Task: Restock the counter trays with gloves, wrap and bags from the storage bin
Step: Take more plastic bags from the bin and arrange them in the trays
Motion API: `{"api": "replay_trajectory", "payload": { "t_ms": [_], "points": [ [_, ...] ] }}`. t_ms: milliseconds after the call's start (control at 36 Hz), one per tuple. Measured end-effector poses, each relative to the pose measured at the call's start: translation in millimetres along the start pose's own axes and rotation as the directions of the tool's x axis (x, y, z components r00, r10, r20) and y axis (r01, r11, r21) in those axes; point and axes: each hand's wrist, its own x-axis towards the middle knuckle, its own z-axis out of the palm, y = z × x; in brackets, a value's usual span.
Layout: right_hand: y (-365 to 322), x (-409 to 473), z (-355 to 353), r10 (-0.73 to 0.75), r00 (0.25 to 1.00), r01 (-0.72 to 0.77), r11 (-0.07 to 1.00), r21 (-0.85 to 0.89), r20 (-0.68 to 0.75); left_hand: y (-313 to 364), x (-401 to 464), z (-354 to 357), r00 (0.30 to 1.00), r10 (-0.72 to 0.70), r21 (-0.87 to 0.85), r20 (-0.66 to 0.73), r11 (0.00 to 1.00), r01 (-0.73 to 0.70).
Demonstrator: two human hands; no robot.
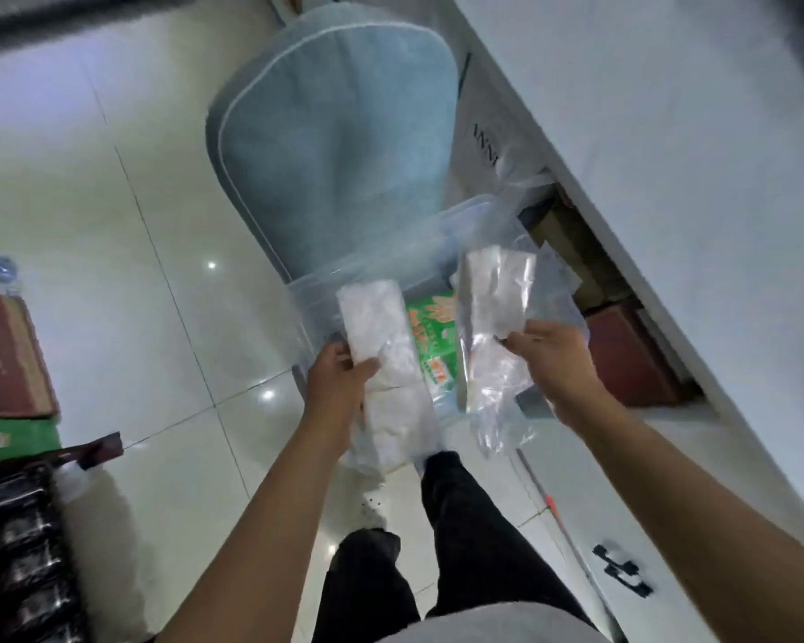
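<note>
Up at twelve o'clock lies the biggest thing, a blue cushion (330, 146), flat on the shiny tile floor (112, 225). At two o'clock runs a long white counter (669, 201), with dark boxes tucked in under its edge. No counter trays show from here.

Near the middle sits the clear storage bin (314, 304), on the floor just below the cushion. It is low down, so the person stands over it with both arms stretched out. A green packet (430, 336) lies inside the bin, between the two hands. I guess it is still waiting for its turn.

At nine o'clock sits a red and green box (5, 364), well away from the bin.

Just left of the middle, the left hand (340, 382) holds a white pack (377, 336) in soft clear plastic. The fingers curl round its side and the thumb lies on top. It is held up over the bin, likely because it was picked to go to the counter.

Just right of the middle, the right hand (553, 364) pinches a clear bag (493, 317) with white stuff folded inside. The bag hangs loose below the fingers. I cannot tell if these are gloves or bags.
</note>
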Motion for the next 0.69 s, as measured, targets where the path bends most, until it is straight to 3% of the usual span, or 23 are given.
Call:
{"api": "replay_trajectory", "payload": {
  "t_ms": [111,222,333,444,528,694],
  "points": [
    [-17,-70,-40,0.062,0.998,-0.065,0.95,0.304,0.02,18,-52,-3,0.975,-0.045,-0.116,0.218,0.991,0.072],
    [-19,-123,-88,0.099,0.993,-0.067,0.912,0.406,-0.059,29,-85,22,0.892,-0.049,-0.091,0.45,0.991,0.101],
    [-13,-162,-148,0.148,0.977,-0.053,0.869,0.492,-0.154,42,-110,64,0.81,-0.048,-0.009,0.584,0.998,0.065],
    [-7,-180,-211,0.16,0.961,-0.007,0.829,0.559,-0.226,60,-130,116,0.741,-0.035,0.067,0.67,0.998,-0.013],
    [3,-180,-257,0.195,0.95,0.02,0.741,0.671,-0.242,71,-143,157,0.693,-0.048,0.118,0.719,0.992,-0.054],
    [26,-170,-327,0.205,0.951,0.051,0.631,0.774,-0.23,79,-158,252,0.674,-0.089,0.233,0.733,0.965,-0.125]
  ]
}}
